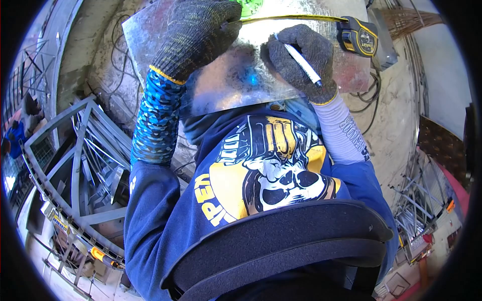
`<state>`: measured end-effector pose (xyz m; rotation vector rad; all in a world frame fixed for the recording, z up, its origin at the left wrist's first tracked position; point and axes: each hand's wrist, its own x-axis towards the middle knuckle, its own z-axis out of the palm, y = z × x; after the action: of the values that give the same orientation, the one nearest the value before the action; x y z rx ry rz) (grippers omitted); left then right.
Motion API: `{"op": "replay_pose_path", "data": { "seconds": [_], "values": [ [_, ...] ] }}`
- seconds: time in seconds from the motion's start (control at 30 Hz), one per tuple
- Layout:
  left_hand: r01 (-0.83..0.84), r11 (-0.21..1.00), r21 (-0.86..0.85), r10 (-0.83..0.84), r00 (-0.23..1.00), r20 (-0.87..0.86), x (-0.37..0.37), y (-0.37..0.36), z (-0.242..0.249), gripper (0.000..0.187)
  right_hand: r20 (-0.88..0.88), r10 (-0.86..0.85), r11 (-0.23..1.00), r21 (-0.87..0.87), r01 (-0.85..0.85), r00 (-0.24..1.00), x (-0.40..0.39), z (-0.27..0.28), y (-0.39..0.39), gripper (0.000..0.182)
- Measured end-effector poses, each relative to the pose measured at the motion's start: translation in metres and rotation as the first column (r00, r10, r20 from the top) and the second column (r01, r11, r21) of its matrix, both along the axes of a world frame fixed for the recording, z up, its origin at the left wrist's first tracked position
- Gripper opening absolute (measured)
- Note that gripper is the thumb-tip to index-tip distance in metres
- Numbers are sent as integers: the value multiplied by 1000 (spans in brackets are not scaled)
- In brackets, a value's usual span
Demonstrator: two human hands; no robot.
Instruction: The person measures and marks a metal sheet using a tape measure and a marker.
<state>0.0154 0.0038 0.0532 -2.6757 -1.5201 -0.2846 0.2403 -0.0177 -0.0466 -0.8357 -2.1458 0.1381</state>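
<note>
Drawn out over the far part of a shiny metal sheet [216, 95]: yellow tape blade [296, 17], running from the left grip [201, 40] to the black-and-yellow tape case [360, 37] near the sheet's right edge. Pinched in that left grip, inside a dark knitted glove with yellow trim: the blade's end. On the near side of the blade, apart from it, right grip [304, 62], gloved alike and closed around a white marker [301, 62], its dark end toward the wrist. Impossible to tell whether resting on the sheet or just above. At the top of the view, a bright green patch [249, 7]. Along the left forearm, a blue patterned sleeve [157, 118]; along the right, a pale sleeve [340, 128]. Nearer the camera, a dark blue shirt [158, 200] with a skull print. Farther left, metal frames [76, 165]; at upper right, broom bristles [416, 22].
</note>
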Motion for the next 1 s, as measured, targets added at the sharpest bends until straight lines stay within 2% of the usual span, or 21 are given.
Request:
{"op": "replay_pose_path", "data": {
  "seconds": [0.17,0.23,0.27,0.3,0.37,0.4,0.47,0.5,0.57,0.6,0.7,0.73,0.77,0.83,0.87,1.0],
  "values": [
    [-2,1000,-6,2,1000,-19,1,0,2,13,-37,-1,999,39,2,999,3,1,1,23],
    [-5,1000,-19,5,1000,-11,1,-1,5,12,4,-84,958,275,80,996,10,5,4,22],
    [-6,999,-33,6,1000,0,1,-2,6,12,-12,-161,931,329,156,987,16,10,4,23],
    [-7,999,-33,7,1000,-1,-3,0,-1,12,-111,-194,975,86,204,975,24,20,-3,24],
    [120,991,-52,-117,991,59,-13,6,-20,14,-148,-238,963,91,253,960,44,27,-1,20],
    [122,991,-50,-119,991,59,-13,6,-20,14,-147,-240,963,92,255,960,54,26,-1,20],
    [107,989,-106,-100,993,70,-12,6,-19,15,-328,-359,933,-111,342,874,75,23,1,18],
    [106,989,-104,-99,993,70,-12,5,-21,15,-329,-358,934,-109,342,874,82,20,4,18],
    [103,994,-22,-100,987,125,-12,3,-25,15,-318,-511,846,-21,533,799,95,12,11,17],
    [101,995,-19,-98,988,122,-10,3,-21,15,-243,-515,849,-17,528,822,102,15,11,23],
    [48,993,-108,-43,998,49,-6,3,-12,16,-216,-469,867,76,493,856,101,11,18,30],
    [51,994,-94,-46,997,60,-6,3,-14,16,-228,-443,892,-14,452,867,103,6,19,42],
    [54,995,-79,-48,996,71,-6,3,-15,15,-231,-442,892,-12,452,867,105,4,18,42],
    [34,996,-86,-27,996,80,-6,1,-16,15,-69,-464,886,-14,464,883,101,10,14,52],
    [16,995,-97,-7,996,91,-5,1,-16,15,-81,-471,882,-48,468,879,102,2,15,62],
    [17,992,-123,-4,995,101,-6,2,-14,16,-52,-465,884,-73,461,884,99,-2,13,71]
  ]
}}
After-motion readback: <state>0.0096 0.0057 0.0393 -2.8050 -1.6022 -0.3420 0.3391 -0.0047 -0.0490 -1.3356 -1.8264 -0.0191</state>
